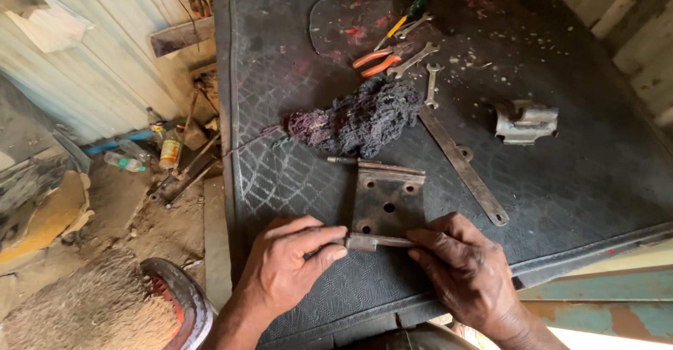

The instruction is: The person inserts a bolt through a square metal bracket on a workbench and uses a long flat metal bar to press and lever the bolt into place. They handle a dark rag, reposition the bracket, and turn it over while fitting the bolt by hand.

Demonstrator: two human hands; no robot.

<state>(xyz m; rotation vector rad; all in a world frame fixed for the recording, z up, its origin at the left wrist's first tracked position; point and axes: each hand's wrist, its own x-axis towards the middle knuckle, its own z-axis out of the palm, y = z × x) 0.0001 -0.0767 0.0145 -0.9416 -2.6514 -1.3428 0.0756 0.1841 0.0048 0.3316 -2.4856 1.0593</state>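
Note:
A rusty metal hinge plate (pixel 387 200) with several holes lies on the black rubber mat (pixel 575 182). My left hand (pixel 284 266) grips the left end of the hinge's near knuckle and pin (pixel 375 241) with thumb and fingers. The right end of the same pin is pinched by my right hand (pixel 466 269). Both hands rest on the mat at its near edge.
A dark rag (pixel 357 117) lies just beyond the hinge. A long flat metal strip (pixel 464 166), a bent metal bracket (pixel 526 121), wrenches (pixel 420 63), orange-handled pliers (pixel 378 59) and a screwdriver (pixel 406 17) lie farther back. Bottles (pixel 168 150) and scrap sit on the dirt floor at left.

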